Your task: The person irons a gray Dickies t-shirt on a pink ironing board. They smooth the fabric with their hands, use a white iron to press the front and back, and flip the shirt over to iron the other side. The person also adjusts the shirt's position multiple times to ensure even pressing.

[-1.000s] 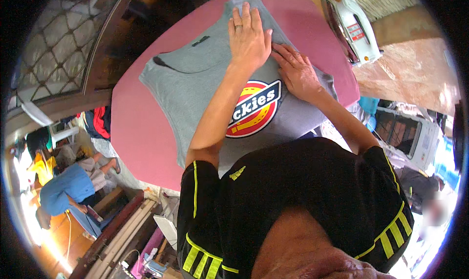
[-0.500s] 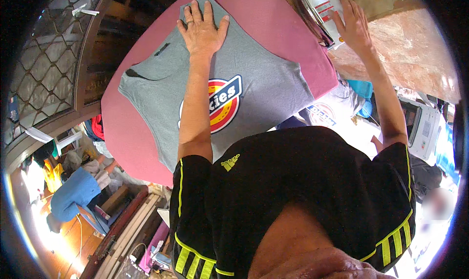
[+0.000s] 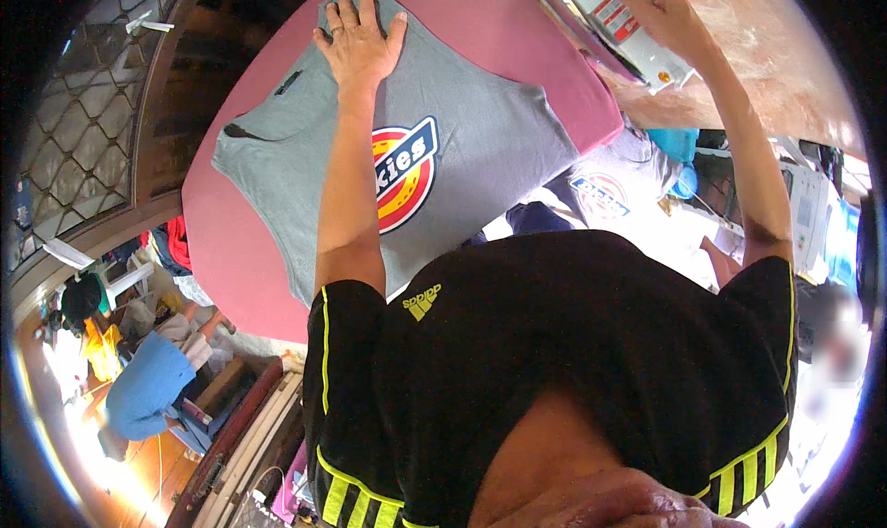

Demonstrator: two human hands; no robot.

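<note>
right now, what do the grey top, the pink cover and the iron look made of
Grey top: soft matte fabric, maybe cotton knit, judging by gentle wrinkles. Pink cover: probably cloth, dull, without glare. Iron: probably smooth pale plastic body; mirror-like glints suggest polished metal along its edge.

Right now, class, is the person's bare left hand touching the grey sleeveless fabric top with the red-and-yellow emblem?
Touching. The head view shows the left hand lying flat on the grey sleeveless top, fingers spread across its shoulder.
</note>
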